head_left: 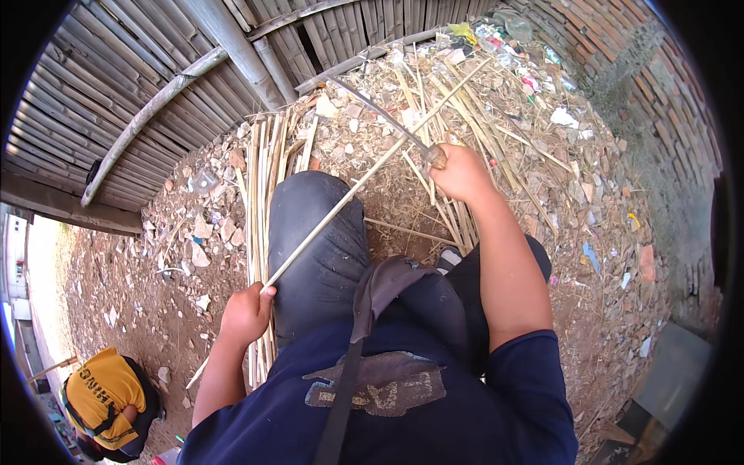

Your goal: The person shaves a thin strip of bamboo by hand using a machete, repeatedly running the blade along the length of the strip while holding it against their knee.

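Left hand (246,312) fist-closed on near end of bamboo strip (364,180) across knee. Right hand (463,173) grips knife (387,118) at strip's middle. Finished slats (260,194) stacked left; raw pieces far right, probably many remaining.

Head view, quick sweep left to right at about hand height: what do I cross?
Person in yellow shirt → left hand gripping the bamboo strip → raised knee → right hand holding the knife → rubble ground → brick wall.

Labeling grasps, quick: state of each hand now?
Left hand: closed on a long bamboo strip.
Right hand: closed on a knife handle.
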Demonstrator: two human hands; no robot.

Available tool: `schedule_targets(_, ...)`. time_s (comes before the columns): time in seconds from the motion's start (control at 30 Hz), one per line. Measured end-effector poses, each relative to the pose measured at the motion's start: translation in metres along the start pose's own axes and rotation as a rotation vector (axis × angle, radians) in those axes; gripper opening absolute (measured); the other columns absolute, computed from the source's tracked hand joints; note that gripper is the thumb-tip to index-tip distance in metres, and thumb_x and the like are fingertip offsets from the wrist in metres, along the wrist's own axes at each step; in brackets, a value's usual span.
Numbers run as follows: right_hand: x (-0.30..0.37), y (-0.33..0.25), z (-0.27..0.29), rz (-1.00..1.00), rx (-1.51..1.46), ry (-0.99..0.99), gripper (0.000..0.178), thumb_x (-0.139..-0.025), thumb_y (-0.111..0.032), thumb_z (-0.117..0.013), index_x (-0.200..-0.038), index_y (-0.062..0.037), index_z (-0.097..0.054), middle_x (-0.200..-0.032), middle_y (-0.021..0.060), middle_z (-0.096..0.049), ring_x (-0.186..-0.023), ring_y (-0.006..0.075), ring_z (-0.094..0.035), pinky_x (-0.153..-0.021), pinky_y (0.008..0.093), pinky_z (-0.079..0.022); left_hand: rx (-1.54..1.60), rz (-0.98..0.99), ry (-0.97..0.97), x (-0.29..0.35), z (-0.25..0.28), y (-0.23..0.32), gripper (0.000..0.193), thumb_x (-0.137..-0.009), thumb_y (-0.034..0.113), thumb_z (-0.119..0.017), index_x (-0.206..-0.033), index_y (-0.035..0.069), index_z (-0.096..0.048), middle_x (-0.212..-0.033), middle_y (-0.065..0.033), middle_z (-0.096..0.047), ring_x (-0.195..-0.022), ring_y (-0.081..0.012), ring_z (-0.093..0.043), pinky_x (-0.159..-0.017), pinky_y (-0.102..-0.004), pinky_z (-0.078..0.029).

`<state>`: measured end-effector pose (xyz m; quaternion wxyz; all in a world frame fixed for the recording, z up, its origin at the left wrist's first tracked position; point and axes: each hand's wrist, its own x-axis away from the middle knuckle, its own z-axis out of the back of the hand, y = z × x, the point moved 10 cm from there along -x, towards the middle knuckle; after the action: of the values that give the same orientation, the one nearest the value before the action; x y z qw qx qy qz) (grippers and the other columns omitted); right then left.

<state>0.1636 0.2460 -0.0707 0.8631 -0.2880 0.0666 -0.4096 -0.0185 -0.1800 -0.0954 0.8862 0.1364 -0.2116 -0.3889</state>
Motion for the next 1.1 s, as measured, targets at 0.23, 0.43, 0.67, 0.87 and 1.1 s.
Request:
schedule_targets(0.23,0.021,-0.026,-0.046,0.142,0.023,-0.202,0.03,-0.081,-0.023,-0.075,-0.105,-0.0049,-0.073,-0.09,0.0219,-0.073,-0.088,0.0406,-0.07,-0.081,0.0472,-0.056,-0.16,0.042,0.077,0.003,0.001,0.002,0.043,-0.106,0.04,-0.054,-0.086,0.002,-0.057,-0.073,-0.028,-0.064,-0.071,-0.0495,-0.065,-0.063,-0.0569,-0.05)
schedule_targets(0.43,0.035,-0.052,-0.022,0.17,0.19,-0.063,0.025,-0.084,-0.027,-0.072,-0.102,-0.0096,-0.072,-0.086,0.0209,-0.072,-0.088,0.0416,-0.07,-0.081,0.0487,-0.056,-0.156,0.028,0.074,0.008,0.011,0.007,0.041,-0.105,0.042,-0.055,-0.089,0.003,-0.058,-0.076,-0.0244,-0.067,-0.07,-0.0484,-0.066,-0.065,-0.0577,-0.052)
schedule_targets(0.67,0.004,0.015,-0.035,-0.071,-0.102,-0.202,0.028,-0.081,-0.026,-0.075,-0.105,-0.0108,-0.074,-0.095,0.0204,-0.075,-0.09,0.0381,-0.072,-0.081,0.0482,-0.057,-0.29,0.059,0.174,0.001,-0.009,0.003,0.038,-0.104,0.041,-0.056,-0.088,0.006,-0.055,-0.075,-0.0215,-0.068,-0.071,-0.0447,-0.069,-0.066,-0.0565,-0.055)
schedule_targets(0.87,0.031,-0.035,-0.009,0.1,0.192,-0.001,0.031,-0.081,-0.026,-0.075,-0.108,-0.0101,-0.074,-0.095,0.0217,-0.074,-0.092,0.0394,-0.072,-0.082,0.0501,-0.057,-0.219,0.079,0.095,0.006,0.004,0.003,0.037,-0.105,0.039,-0.056,-0.09,0.004,-0.057,-0.074,-0.024,-0.067,-0.071,-0.0473,-0.068,-0.065,-0.0565,-0.054)
schedule_targets(1.1,0.014,-0.007,-0.033,0.092,0.108,-0.091,0.026,-0.079,-0.024,-0.073,-0.101,-0.0097,-0.072,-0.098,0.0192,-0.074,-0.094,0.0393,-0.071,-0.084,0.0494,-0.057,-0.247,0.025,0.162,0.001,-0.002,0.003,0.038,-0.104,0.038,-0.058,-0.088,0.004,-0.055,-0.072,-0.0237,-0.066,-0.069,-0.0464,-0.067,-0.063,-0.0567,-0.053)
